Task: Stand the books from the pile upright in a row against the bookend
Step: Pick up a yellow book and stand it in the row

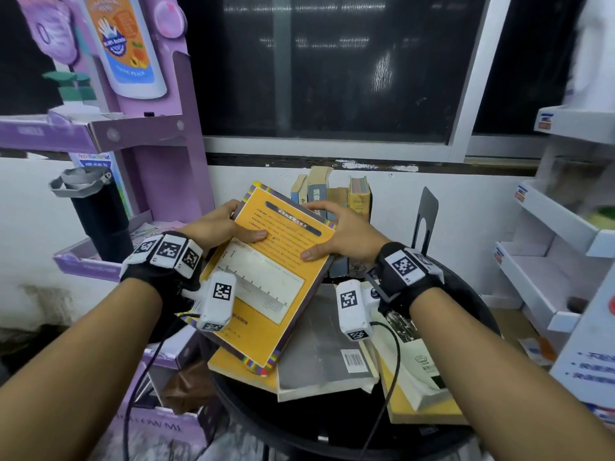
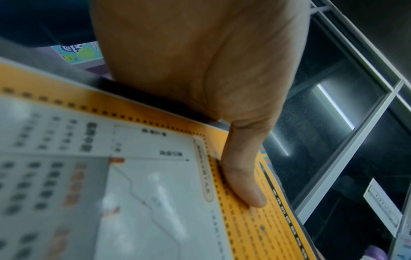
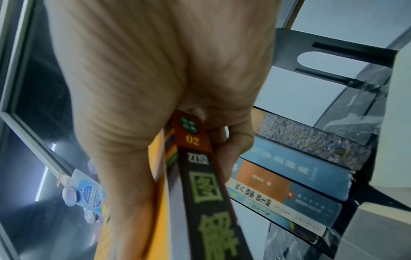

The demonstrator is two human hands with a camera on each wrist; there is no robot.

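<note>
A large orange book (image 1: pixel 266 277) with a multicoloured border is lifted above the pile, tilted toward me. My left hand (image 1: pixel 226 227) grips its left edge, thumb pressed flat on the cover (image 2: pixel 242 176). My right hand (image 1: pixel 336 234) grips the right edge at the dark spine (image 3: pixel 200 176), thumb on the cover and fingers curled behind. Several books (image 1: pixel 332 194) stand upright in a row at the back, seen also in the right wrist view (image 3: pixel 289 168). The black bookend (image 1: pixel 424 217) stands to their right (image 3: pixel 333 59). More books (image 1: pixel 326 354) lie piled on the black round table (image 1: pixel 299 434).
A purple cardboard display stand (image 1: pixel 156 134) with a black tumbler (image 1: pixel 100 214) rises at the left. White shelf trays (image 1: pixel 549 261) stand at the right. A dark window (image 1: pixel 332 68) and a white wall lie behind the table. Cables hang from both wrists.
</note>
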